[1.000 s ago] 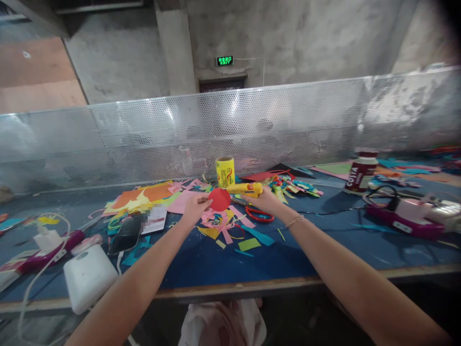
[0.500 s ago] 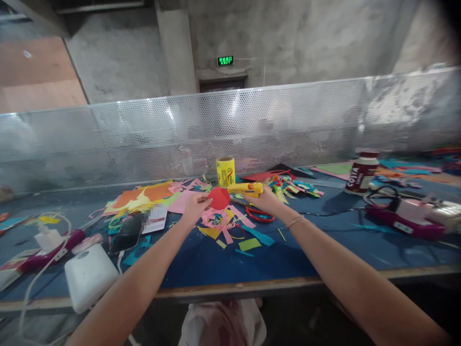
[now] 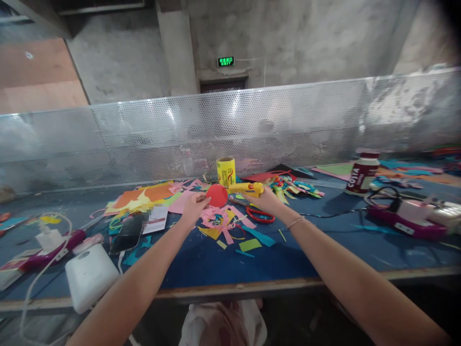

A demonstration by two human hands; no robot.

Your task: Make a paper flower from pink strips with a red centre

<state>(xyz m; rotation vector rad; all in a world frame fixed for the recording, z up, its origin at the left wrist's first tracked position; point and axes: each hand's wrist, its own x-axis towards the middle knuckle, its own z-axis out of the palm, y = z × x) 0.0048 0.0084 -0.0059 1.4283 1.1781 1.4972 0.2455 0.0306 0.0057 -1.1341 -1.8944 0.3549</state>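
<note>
My left hand (image 3: 196, 205) pinches a round red paper disc (image 3: 216, 196) by its left edge. In my right hand (image 3: 268, 199) is a yellow glue gun (image 3: 248, 189), its nozzle pointing left toward the disc's right edge; whether the tip touches the disc I cannot tell. Behind them stands a yellow cardboard tube (image 3: 225, 171). Below lie a ring of pink paper strips (image 3: 216, 218) and red-handled scissors (image 3: 260, 215), their blades partly hidden under the glue gun.
Coloured paper scraps (image 3: 144, 198) cover the middle of the blue table (image 3: 245, 274). On the left are a phone (image 3: 127, 234), a white box-shaped device (image 3: 90, 276) and a purple power strip (image 3: 57, 250). To the right stand a coffee bottle (image 3: 362, 174) and another power strip (image 3: 406, 222).
The red paper disc has shifted slightly left and up with my left hand, farther from the glue gun's nozzle. My right hand has hardly moved.
</note>
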